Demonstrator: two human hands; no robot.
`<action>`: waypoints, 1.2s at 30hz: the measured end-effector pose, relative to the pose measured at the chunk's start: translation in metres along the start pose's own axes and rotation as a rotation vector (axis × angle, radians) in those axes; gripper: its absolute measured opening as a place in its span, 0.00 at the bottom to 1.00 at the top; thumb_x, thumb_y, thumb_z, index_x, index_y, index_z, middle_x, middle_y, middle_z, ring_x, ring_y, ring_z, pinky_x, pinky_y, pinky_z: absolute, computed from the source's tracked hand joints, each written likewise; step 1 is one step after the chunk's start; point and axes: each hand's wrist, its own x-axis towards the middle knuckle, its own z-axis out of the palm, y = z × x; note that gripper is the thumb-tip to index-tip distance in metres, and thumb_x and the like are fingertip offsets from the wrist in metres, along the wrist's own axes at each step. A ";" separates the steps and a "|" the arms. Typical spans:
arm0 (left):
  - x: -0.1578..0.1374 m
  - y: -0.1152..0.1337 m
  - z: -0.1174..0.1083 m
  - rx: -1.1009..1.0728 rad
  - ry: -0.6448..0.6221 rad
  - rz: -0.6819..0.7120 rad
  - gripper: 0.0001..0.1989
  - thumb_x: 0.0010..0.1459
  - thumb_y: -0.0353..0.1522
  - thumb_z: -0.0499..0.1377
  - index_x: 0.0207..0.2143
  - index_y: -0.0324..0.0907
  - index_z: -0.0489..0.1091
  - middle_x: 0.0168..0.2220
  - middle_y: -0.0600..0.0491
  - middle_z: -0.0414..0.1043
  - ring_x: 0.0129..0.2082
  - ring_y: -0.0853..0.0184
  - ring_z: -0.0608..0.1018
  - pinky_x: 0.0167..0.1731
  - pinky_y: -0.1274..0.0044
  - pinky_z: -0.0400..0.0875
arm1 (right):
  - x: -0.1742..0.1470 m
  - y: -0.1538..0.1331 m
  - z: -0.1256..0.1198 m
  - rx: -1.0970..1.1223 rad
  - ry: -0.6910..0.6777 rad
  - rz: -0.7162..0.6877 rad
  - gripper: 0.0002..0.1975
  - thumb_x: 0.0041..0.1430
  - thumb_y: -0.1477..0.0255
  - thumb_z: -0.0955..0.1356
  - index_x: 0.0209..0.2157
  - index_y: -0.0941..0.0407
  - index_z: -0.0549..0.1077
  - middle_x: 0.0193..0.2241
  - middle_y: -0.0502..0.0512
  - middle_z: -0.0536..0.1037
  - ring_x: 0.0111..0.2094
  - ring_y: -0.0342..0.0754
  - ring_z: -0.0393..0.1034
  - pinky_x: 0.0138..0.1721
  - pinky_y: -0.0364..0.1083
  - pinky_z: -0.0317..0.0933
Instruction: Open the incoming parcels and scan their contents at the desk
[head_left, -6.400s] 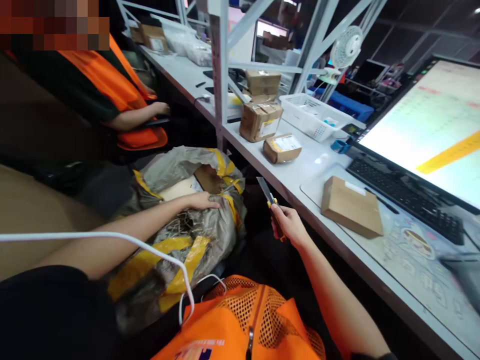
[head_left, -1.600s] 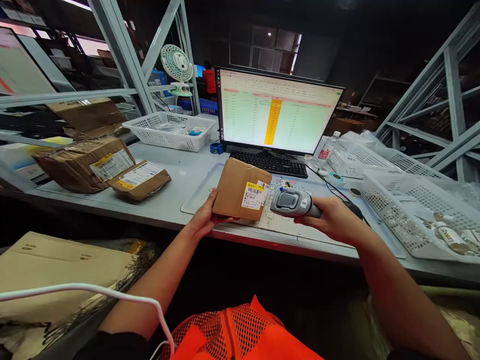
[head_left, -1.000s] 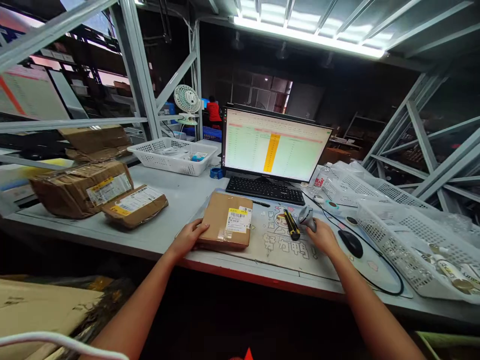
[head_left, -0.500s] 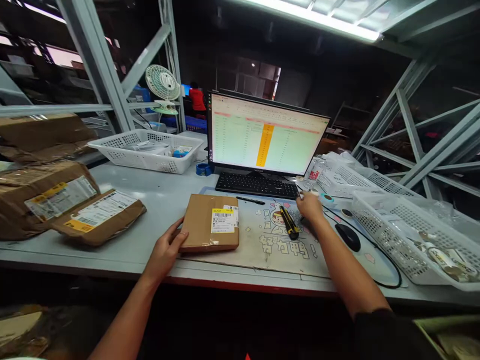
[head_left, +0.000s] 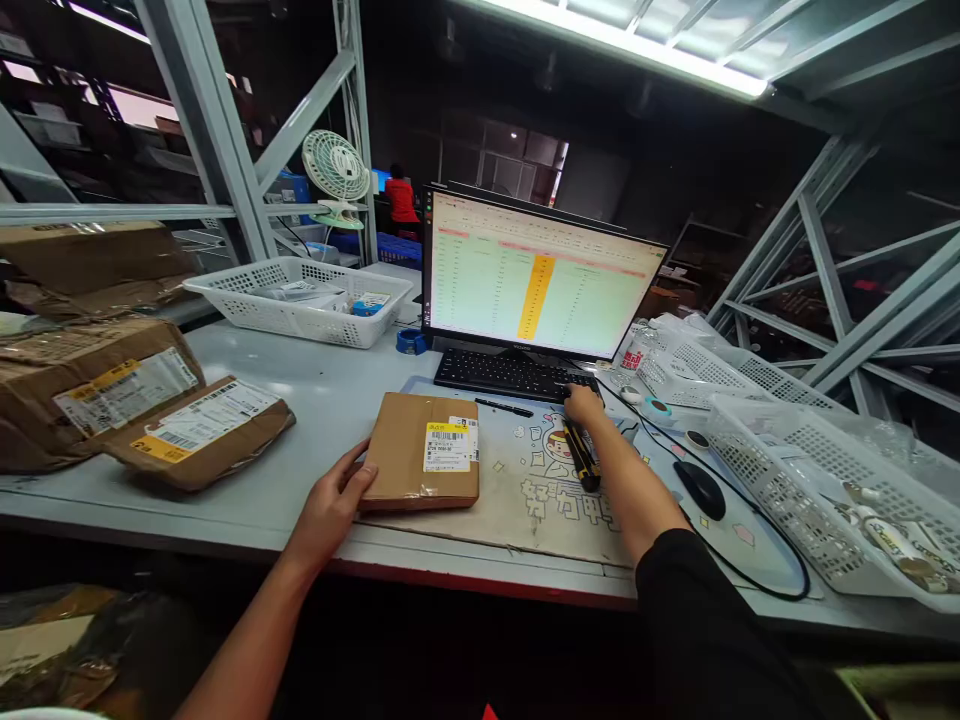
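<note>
**Right hand (head_left: 583, 405) now at the keys, left hand (head_left: 334, 500) on the box**

Nearest us, the labelled cardboard box (head_left: 409, 430) lies flat on the printed desk mat (head_left: 525, 530), by the front of the worktable (head_left: 315, 410). The left hand is half open, thumb parted from the fingers, touching the box's left side. The yellow-and-white shipping label (head_left: 448, 447) faces up.

To the left, two taped parcels, the flat one (head_left: 202, 430) and the bulky one (head_left: 112, 390), sit side by side. Right of the box we note a black-and-yellow utility knife (head_left: 581, 455), partly under the right arm, and a black mouse (head_left: 700, 490).

Farther in, a black pen (head_left: 504, 407), then the keyboard (head_left: 495, 375). The change: half a second ago the right hand was beside the keyboard's right end; now its fingers are over the keys there. We take the work to be at the keyboard, box kept close. We see nothing held in that hand; how far its fingers curl we cannot tell.

Beyond: blue tape roll (head_left: 411, 342), white basket (head_left: 300, 325), monitor (head_left: 540, 280) showing a spreadsheet, fan (head_left: 335, 165), and a person in red (head_left: 402, 200).
</note>
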 end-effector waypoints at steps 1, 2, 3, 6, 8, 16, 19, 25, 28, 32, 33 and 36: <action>0.000 -0.001 0.000 -0.016 -0.007 -0.003 0.48 0.55 0.57 0.58 0.66 0.29 0.70 0.66 0.36 0.71 0.66 0.41 0.72 0.58 0.63 0.77 | 0.002 -0.003 -0.002 -0.004 -0.012 -0.006 0.27 0.68 0.75 0.65 0.66 0.55 0.73 0.60 0.67 0.78 0.61 0.60 0.74 0.60 0.53 0.67; 0.000 -0.001 0.000 -0.035 -0.015 -0.008 0.48 0.55 0.57 0.59 0.66 0.29 0.70 0.65 0.36 0.72 0.67 0.41 0.71 0.57 0.63 0.77 | 0.003 -0.006 -0.005 -0.009 -0.027 -0.010 0.27 0.68 0.75 0.66 0.67 0.54 0.73 0.60 0.66 0.78 0.61 0.59 0.74 0.60 0.52 0.67; 0.000 -0.002 0.000 -0.055 -0.024 -0.014 0.49 0.55 0.57 0.59 0.66 0.29 0.70 0.64 0.36 0.73 0.67 0.41 0.71 0.58 0.64 0.76 | 0.003 -0.009 -0.007 -0.016 -0.046 -0.011 0.27 0.67 0.75 0.66 0.66 0.54 0.73 0.59 0.66 0.79 0.60 0.59 0.75 0.59 0.52 0.68; -0.001 -0.004 -0.001 -0.127 -0.030 -0.014 0.49 0.56 0.57 0.60 0.69 0.30 0.66 0.60 0.36 0.77 0.64 0.43 0.74 0.57 0.64 0.76 | -0.007 -0.016 -0.014 -0.041 -0.075 -0.015 0.25 0.66 0.74 0.67 0.64 0.58 0.75 0.57 0.69 0.80 0.57 0.60 0.77 0.56 0.53 0.69; -0.002 -0.005 -0.002 -0.184 -0.005 0.009 0.49 0.58 0.56 0.59 0.71 0.32 0.63 0.59 0.37 0.77 0.62 0.45 0.76 0.55 0.65 0.77 | -0.023 -0.016 -0.015 -0.060 -0.067 -0.029 0.24 0.66 0.72 0.67 0.63 0.60 0.75 0.56 0.71 0.79 0.57 0.62 0.76 0.55 0.54 0.69; -0.004 -0.006 0.000 -0.193 0.061 0.014 0.48 0.56 0.56 0.59 0.70 0.32 0.64 0.57 0.38 0.77 0.59 0.47 0.77 0.56 0.66 0.74 | -0.062 0.003 -0.004 -0.055 0.039 -0.106 0.26 0.70 0.73 0.63 0.67 0.61 0.70 0.63 0.71 0.72 0.63 0.63 0.68 0.61 0.55 0.64; -0.005 -0.005 0.000 -0.159 0.077 -0.009 0.49 0.55 0.57 0.59 0.70 0.33 0.64 0.56 0.39 0.77 0.57 0.47 0.77 0.55 0.65 0.74 | -0.051 0.004 -0.001 -0.026 0.052 -0.119 0.25 0.70 0.75 0.62 0.66 0.62 0.71 0.66 0.69 0.70 0.65 0.61 0.65 0.64 0.53 0.62; -0.007 0.003 0.001 -0.126 0.083 -0.004 0.50 0.54 0.57 0.58 0.68 0.30 0.66 0.57 0.37 0.77 0.61 0.44 0.74 0.56 0.65 0.74 | -0.030 -0.007 0.010 0.004 0.084 -0.145 0.29 0.71 0.76 0.61 0.71 0.59 0.65 0.73 0.63 0.60 0.71 0.59 0.55 0.68 0.54 0.57; -0.007 0.008 0.000 -0.110 0.086 -0.002 0.51 0.53 0.58 0.58 0.67 0.29 0.67 0.57 0.36 0.77 0.65 0.42 0.71 0.54 0.66 0.75 | -0.025 -0.013 0.018 0.006 0.080 -0.154 0.29 0.70 0.75 0.62 0.71 0.57 0.66 0.75 0.62 0.58 0.72 0.59 0.54 0.69 0.54 0.57; -0.007 0.011 -0.001 -0.100 0.078 -0.020 0.52 0.52 0.59 0.57 0.68 0.30 0.66 0.57 0.37 0.77 0.65 0.42 0.71 0.55 0.65 0.76 | -0.021 -0.017 0.026 0.011 0.063 -0.155 0.28 0.70 0.73 0.65 0.70 0.57 0.67 0.74 0.64 0.59 0.71 0.59 0.57 0.68 0.54 0.59; -0.007 0.011 -0.001 -0.099 0.076 -0.022 0.52 0.52 0.59 0.57 0.68 0.30 0.66 0.57 0.37 0.77 0.65 0.42 0.71 0.55 0.64 0.75 | -0.021 -0.017 0.027 0.013 0.062 -0.155 0.29 0.70 0.72 0.65 0.71 0.57 0.66 0.73 0.64 0.59 0.71 0.59 0.57 0.68 0.54 0.59; -0.007 0.012 -0.002 -0.098 0.072 -0.020 0.52 0.52 0.60 0.57 0.67 0.30 0.67 0.57 0.37 0.77 0.66 0.41 0.70 0.56 0.64 0.75 | -0.021 -0.018 0.031 0.018 0.070 -0.149 0.33 0.70 0.72 0.65 0.74 0.59 0.61 0.73 0.66 0.60 0.71 0.59 0.57 0.68 0.55 0.58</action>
